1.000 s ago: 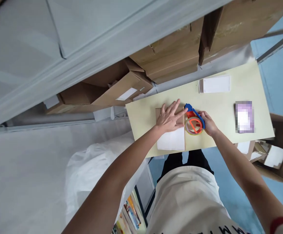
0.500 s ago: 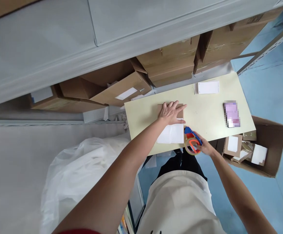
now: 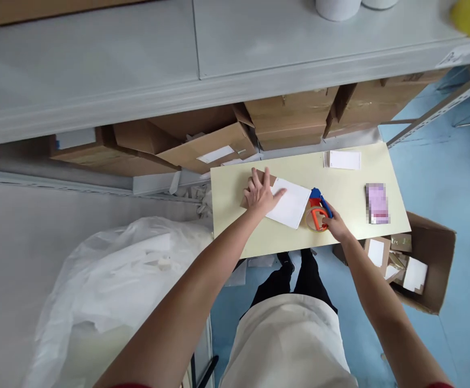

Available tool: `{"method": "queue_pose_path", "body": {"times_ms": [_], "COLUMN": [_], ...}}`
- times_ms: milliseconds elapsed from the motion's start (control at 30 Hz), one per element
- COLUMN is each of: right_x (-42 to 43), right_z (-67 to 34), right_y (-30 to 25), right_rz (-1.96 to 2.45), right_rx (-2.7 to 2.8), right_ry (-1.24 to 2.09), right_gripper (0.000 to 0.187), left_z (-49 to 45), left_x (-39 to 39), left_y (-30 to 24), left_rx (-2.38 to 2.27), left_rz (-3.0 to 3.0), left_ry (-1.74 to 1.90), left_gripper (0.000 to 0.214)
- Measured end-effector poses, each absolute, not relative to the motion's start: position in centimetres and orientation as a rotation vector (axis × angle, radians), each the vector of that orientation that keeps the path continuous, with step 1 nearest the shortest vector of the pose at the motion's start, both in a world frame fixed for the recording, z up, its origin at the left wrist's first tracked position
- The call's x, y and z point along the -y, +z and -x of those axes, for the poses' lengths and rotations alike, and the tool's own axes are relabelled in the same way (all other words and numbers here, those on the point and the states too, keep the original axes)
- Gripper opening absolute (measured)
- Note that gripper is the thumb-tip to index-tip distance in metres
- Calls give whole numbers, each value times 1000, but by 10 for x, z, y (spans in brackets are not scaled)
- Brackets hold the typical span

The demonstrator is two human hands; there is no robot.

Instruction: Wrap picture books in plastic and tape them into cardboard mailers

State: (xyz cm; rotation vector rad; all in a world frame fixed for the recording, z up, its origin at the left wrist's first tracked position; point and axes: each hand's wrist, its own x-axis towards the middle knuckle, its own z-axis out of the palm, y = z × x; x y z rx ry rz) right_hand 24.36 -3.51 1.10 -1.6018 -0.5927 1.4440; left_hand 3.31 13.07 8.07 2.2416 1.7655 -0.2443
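Fingers spread, my left hand (image 3: pixel 260 193) presses on a small cardboard box (image 3: pixel 268 175) lying on the pale tabletop (image 3: pixel 235 183). A white label (image 3: pixel 294 203) covers most of the box's visible top. The box sits turned at an angle. In my right hand (image 3: pixel 337 223) is a tape dispenser (image 3: pixel 318 213), blue and orange-red with a roll of tape. Its blue head is close to the box's right edge; whether they touch I cannot tell.
A stack of white labels (image 3: pixel 345 160) and a pixelated purple item (image 3: pixel 377 203) lie on the table. An open carton (image 3: pixel 431 258) with small boxes stands right. Cartons (image 3: pixel 295 118) line the back under a grey shelf (image 3: pixel 117 81). A plastic bag (image 3: pixel 117 291) bulges at left.
The box has shifted left and turned from square to angled, under my left hand. My right hand has raised the tape dispenser from the table's front edge to over the tabletop.
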Motion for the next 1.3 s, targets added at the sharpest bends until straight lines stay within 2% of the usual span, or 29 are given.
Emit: {"method": "queue_pose_path", "body": {"times_ms": [133,333,467,667,767,933,1067,1200,1300], "right_x": [-20,-21,20,132,143,81,-6,-75,-91], "right_z": [-264,-263,-255,-199,-164,-167,-218,-251,-254], "right_y": [14,14,7,-4,-5,-5,-2,3,3], "right_rz": [1495,1490,1606,1670,1656,1564,1535,1459,1448], "right_rx": [650,648,675,823,682,543,655,806,868], "right_ry": [1578,1624,1575,1524,1497,1432,1432,1608,1645], "right_gripper": [82,84,86,88,86,92,92,84,83], "left_z": [-32,-47,-46,-48,-52,-44,-22,-13,-18], "left_x": [-131,-137,-135,-134,-134,-128,-118,-128,-145], "left_y": [78,74,74,73,75,81,81,77,74], "left_rx": [-1190,-1225,-1235,-1268,-1338,-1655,-1724,-1593,-1439], "left_rz": [-2571,-2545,-2567,-2575,-2544,-2281,-2115,-2291,-2379], "left_ry": [-283,-218,-247,-229,-216,-233,-275,-232,-193], "left_gripper": [95,96,97,93,92,97,113,114,118]}}
